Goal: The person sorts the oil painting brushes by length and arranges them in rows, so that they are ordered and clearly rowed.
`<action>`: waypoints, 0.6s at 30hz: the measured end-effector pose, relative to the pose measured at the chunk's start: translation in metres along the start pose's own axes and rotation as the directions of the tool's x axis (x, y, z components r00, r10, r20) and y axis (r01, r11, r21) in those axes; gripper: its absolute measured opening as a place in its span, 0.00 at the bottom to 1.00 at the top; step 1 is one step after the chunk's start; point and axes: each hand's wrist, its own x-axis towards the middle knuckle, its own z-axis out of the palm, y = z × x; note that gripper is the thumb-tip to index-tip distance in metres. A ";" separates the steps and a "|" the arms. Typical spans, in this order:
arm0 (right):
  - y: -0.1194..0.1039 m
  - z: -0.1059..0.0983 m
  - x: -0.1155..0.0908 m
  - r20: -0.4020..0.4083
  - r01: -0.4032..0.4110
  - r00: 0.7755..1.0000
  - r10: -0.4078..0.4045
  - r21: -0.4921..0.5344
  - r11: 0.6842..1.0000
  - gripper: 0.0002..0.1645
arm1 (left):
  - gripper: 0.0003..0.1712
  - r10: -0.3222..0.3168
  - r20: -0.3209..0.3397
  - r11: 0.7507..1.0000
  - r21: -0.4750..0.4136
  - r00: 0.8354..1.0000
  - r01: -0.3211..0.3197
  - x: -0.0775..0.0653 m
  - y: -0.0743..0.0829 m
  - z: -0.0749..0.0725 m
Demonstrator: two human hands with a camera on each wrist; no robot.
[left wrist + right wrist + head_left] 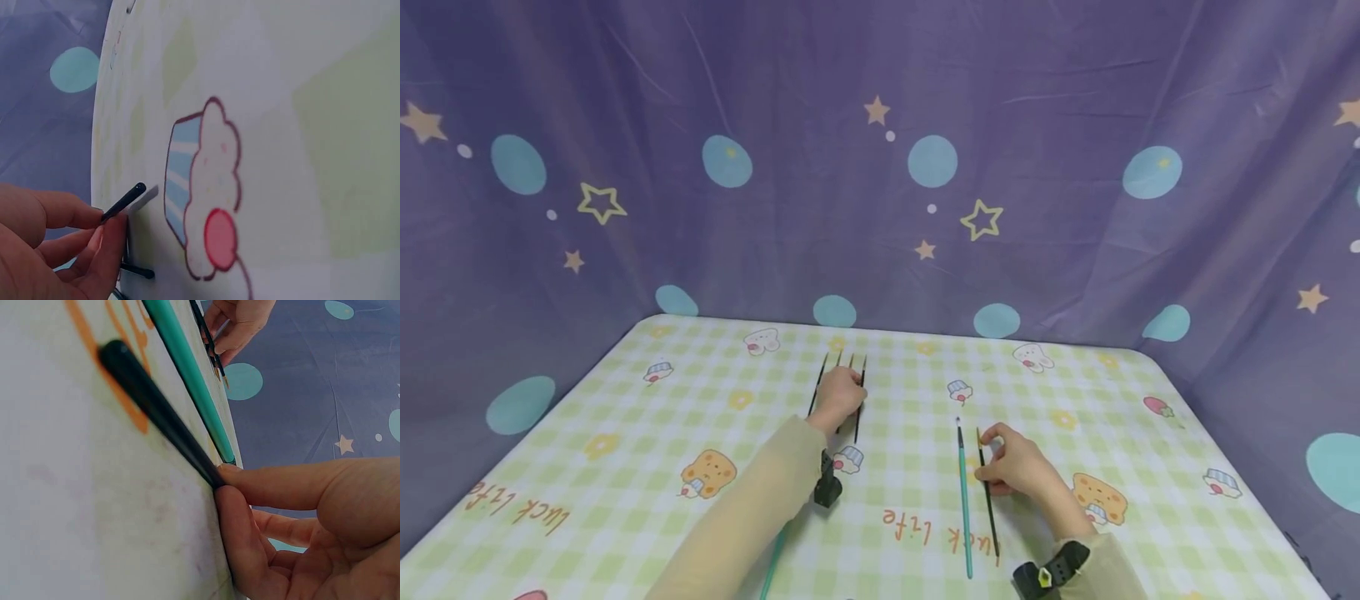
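Note:
At the middle of the table my left hand [838,396] pinches a thin dark paintbrush [125,201] between thumb and fingers; its rear end lifts slightly off the cloth in the left wrist view. Several slim brushes lie side by side around that hand, among them a black paintbrush [816,387] on its left. To the right, my right hand [1017,462] pinches a black paintbrush [989,508] near its ferrule, bristles pointing away from me. A teal-handled paintbrush [966,508] lies just left of it, roughly parallel.
Another teal handle [772,562] shows beside the left sleeve, partly hidden by it. A green-checked cloth with printed cartoons covers the table [625,492]. Behind it hangs a purple curtain [820,242] with stars and blue dots.

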 end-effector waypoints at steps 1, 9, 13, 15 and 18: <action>0.000 0.000 0.000 -0.001 0.001 1.000 -0.001 0.001 1.000 0.25 | 0.16 0.002 -0.006 1.000 0.024 1.000 -0.002 0.001 0.001 -0.001; 0.000 -0.001 0.001 0.006 -0.007 1.000 0.007 0.003 1.000 0.25 | 0.14 0.009 -0.062 0.990 0.142 0.998 0.000 0.003 0.005 -0.001; -0.001 -0.001 0.001 0.004 -0.008 1.000 0.008 0.005 1.000 0.25 | 0.13 0.013 -0.088 0.987 0.161 0.996 0.002 0.004 0.007 0.000; -0.001 -0.001 0.001 0.004 -0.007 1.000 0.007 0.007 1.000 0.25 | 0.13 0.007 -0.095 0.985 0.170 0.995 0.009 0.005 0.007 0.000; 0.000 0.000 0.001 0.008 -0.002 1.000 0.002 0.007 1.000 0.26 | 0.12 -0.012 -0.096 0.983 0.182 0.995 0.029 0.007 0.006 0.001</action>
